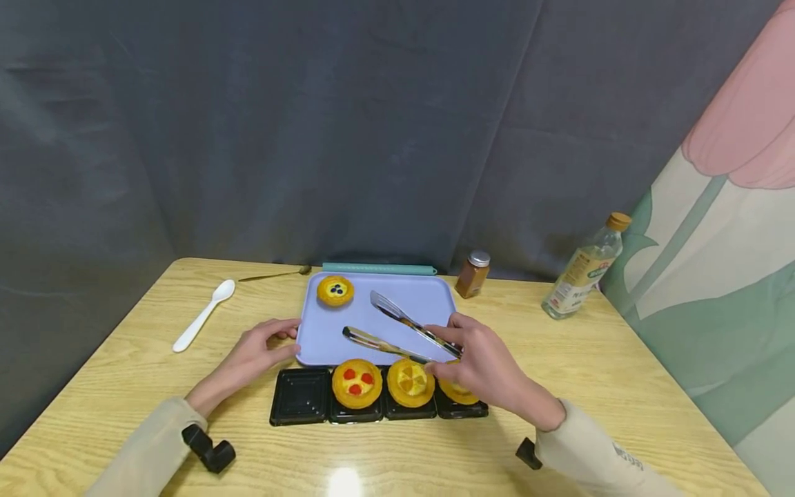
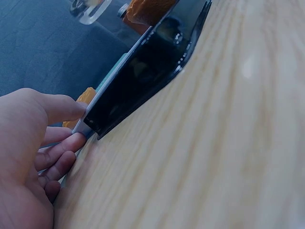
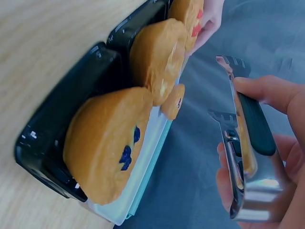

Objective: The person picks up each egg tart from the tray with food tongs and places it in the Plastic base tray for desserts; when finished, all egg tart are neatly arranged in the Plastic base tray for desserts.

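On the far left of the table [image 1: 124,359] lies one white spoon [image 1: 203,315], and beyond it, near the curtain, one thin metal spoon [image 1: 276,274]. Your left hand [image 1: 257,352] rests at the left edge of the one lilac tray [image 1: 428,300]; the thumb lies on the rim and the fingers curl lightly under it, as the left wrist view shows, so you are holding the tray's edge. On the tray's far left corner sits one tart [image 1: 335,290] topped with blueberries. A teal strip [image 1: 379,268] runs along the tray's far side.

Just near the tray stands a row of four black cups [image 1: 300,396]. The leftmost is empty; the next three each hold a tart: one with red topping [image 1: 357,383], one with orange [image 1: 410,382], and one [image 1: 461,393] mostly hidden under your right hand in the head view. That makes four tarts in all.

Your right hand [image 1: 481,362] grips one pair of metal tongs [image 1: 397,330], fingers wrapped round the handle end. The tong arms stand apart with nothing between them, their tips hanging over the middle of the tray.

Far right of the tray stand one brown spice jar [image 1: 473,274] and, further right, one clear bottle [image 1: 585,268].
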Demonstrator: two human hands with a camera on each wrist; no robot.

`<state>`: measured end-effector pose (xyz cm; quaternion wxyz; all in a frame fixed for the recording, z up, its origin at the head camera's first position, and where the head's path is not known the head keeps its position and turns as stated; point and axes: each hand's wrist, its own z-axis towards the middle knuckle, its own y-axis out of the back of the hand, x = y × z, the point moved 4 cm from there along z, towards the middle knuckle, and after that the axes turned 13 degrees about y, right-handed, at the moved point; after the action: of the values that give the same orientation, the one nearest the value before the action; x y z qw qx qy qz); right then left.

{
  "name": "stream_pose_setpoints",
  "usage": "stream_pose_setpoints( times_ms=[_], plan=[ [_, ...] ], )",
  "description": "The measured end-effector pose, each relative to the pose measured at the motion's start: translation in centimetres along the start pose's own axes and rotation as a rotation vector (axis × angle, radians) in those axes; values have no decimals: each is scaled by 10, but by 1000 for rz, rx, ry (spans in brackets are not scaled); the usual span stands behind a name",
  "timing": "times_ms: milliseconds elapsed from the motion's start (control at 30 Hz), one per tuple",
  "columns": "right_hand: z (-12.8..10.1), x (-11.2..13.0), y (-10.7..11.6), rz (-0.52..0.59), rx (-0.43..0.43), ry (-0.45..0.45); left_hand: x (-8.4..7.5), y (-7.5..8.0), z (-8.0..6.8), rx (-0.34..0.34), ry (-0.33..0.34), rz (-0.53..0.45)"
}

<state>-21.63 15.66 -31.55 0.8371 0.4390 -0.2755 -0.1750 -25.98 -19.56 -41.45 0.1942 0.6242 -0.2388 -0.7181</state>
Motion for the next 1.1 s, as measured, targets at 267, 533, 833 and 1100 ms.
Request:
stream_pose_setpoints(
  times_ms=[267,533,833,1100],
  plan=[
    [15,-10,-4,-57,25,-27,-1,-1,0,9,-2,-8],
    [28,-14,-9,-78,50,-34,4,-2,-1,6,13,3],
    [43,-21,-16,-150,75,-33,4,-3,2,9,11,19],
    [61,-26,-27,-180,122,-45,4,-1,1,16,21,6]
  ],
)
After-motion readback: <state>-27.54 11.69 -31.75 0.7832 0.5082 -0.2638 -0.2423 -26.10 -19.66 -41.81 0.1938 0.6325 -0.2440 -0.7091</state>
